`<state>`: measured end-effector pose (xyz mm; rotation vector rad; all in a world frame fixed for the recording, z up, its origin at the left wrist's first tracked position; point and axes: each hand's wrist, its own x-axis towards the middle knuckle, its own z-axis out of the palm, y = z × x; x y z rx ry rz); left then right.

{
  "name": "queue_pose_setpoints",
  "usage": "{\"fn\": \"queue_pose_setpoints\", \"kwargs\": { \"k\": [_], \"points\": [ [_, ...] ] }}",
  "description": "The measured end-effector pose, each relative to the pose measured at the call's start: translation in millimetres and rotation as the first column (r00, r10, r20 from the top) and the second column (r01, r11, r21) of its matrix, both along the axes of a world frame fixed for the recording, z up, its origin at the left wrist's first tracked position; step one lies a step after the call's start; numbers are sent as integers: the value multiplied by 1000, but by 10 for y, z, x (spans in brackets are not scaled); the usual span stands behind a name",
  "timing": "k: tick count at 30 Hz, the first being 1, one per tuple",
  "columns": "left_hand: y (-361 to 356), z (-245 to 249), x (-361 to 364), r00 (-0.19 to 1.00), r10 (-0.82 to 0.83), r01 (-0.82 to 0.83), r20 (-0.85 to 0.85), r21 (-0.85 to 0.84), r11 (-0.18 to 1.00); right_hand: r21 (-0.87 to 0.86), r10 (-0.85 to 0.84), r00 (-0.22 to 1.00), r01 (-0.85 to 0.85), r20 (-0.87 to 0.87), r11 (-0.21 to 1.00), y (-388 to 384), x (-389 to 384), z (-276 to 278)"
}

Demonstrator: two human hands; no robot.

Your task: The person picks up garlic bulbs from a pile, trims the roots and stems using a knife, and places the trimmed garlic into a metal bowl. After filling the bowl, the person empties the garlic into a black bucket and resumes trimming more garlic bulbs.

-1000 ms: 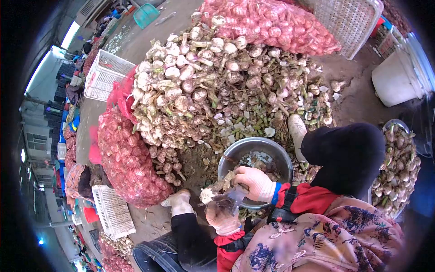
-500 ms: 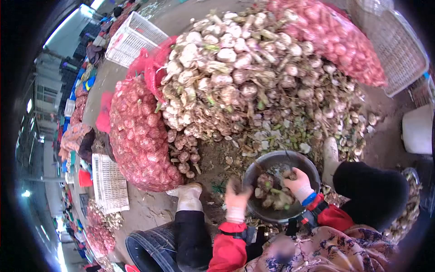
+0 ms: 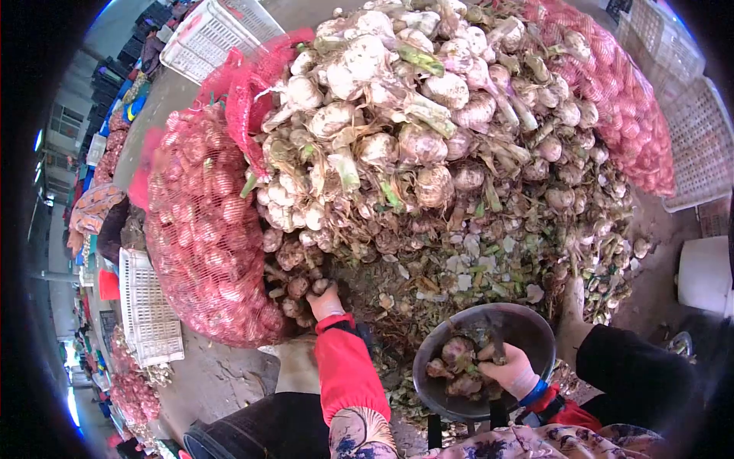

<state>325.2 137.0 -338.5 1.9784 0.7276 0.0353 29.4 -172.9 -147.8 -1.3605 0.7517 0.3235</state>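
My left hand (image 3: 327, 304) reaches to the small group of garlic bulbs (image 3: 297, 288) beside the red mesh sack (image 3: 206, 237). Its fingers close round a garlic bulb (image 3: 320, 286) there. Over the metal bowl (image 3: 541, 336), my right hand (image 3: 511, 372) is closed on a knife (image 3: 498, 346) whose narrow dark blade points away from me; the grip is partly hidden. Several trimmed garlic bulbs (image 3: 459, 353) lie in the bowl just left of that hand. A large heap of garlic with stems (image 3: 420, 145) rises in front of me.
Another full mesh sack (image 3: 612, 99) leans at the back right, near white plastic crates (image 3: 699, 141). A white bucket (image 3: 705, 275) stands at the right. On the left are more white crates (image 3: 149, 306). Leaf scraps (image 3: 474, 268) cover the ground before the bowl.
My left hand has moved from the bowl's left rim out to the bulbs by the sack. The right hand stays over the bowl. The view has shifted, so the heap looks nearer.
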Motion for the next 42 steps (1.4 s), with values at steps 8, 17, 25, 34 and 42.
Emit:
{"fn": "queue_pose_setpoints", "kwargs": {
  "k": [8, 17, 25, 34, 42],
  "points": [
    [-742, 1524, -1033, 894, -390, 410, 218, -748, 522, -233, 162, 983, -138, 86, 963, 136, -67, 25],
    [-949, 2495, -2527, 629, -706, 745, 326, -514, 426, -650, 588, 758, -301, 282, 698, 178, -201, 786],
    [-1152, 2898, -3018, 646, -676, 754, 355, -433, 494, -715, 733, 656, -424, 182, 557, 120, -484, 942],
    [-1472, 3375, -3435, 488, -627, 831, 607, -103, 547, -337, 252, 954, -294, -163, 895, -417, -700, 158],
    [-1247, 3059, -3060, 956, -194, 267, 219, -922, 279, -482, 307, 742, 25, 596, 876, -17, -624, 580]
  ]
}}
